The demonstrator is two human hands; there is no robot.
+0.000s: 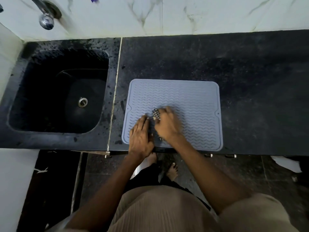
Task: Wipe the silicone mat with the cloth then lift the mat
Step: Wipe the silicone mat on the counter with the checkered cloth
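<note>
A black stone counter [234, 67] spans the middle of the frame, with a dark sink [55, 91] sunk into its left part and a chrome tap [46, 19] at upper left. The grey ridged silicone mat [192, 101] lies flat at centre, near the counter's front edge. The left hand [140, 134] presses flat on its lower left, fingers straight. The right hand [166, 123], blurred, covers a checked cloth [156, 114] on the mat; its grip cannot be told
</note>
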